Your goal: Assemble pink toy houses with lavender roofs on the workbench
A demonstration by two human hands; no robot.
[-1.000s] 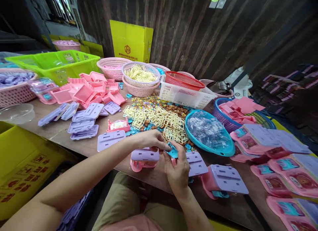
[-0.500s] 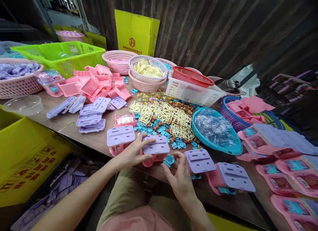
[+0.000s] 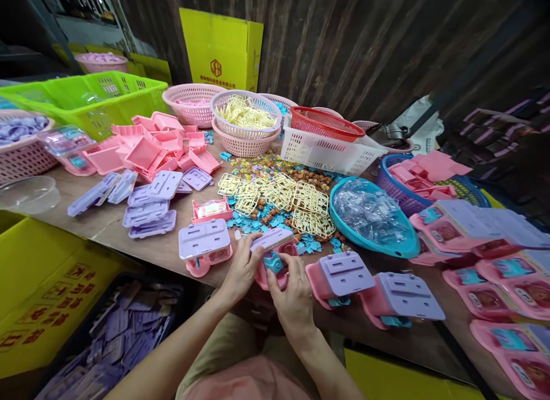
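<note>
My left hand (image 3: 243,266) grips a pink toy with a lilac cover (image 3: 275,239), tilted up at the table's near edge. My right hand (image 3: 293,294) presses a small blue piece (image 3: 273,263) into the toy's front, fingers closed on it. Beside it to the left stands another finished pink and lilac toy (image 3: 205,244). Two more (image 3: 344,274) lie to the right. Loose blue pieces (image 3: 275,222) and cream lattice parts (image 3: 301,208) are scattered just beyond my hands.
A turquoise tray of clear parts (image 3: 370,219) sits right of centre. Pink shells (image 3: 150,145), lilac covers (image 3: 148,208), baskets (image 3: 246,122), a green crate (image 3: 92,102) and a yellow box (image 3: 221,47) fill the back. A yellow box (image 3: 38,279) and a bin of lilac parts (image 3: 112,334) stand below left.
My left hand has lifted and tilted the pink and lilac toy toward me. My right hand has brought the blue piece from beside it onto the toy's front.
</note>
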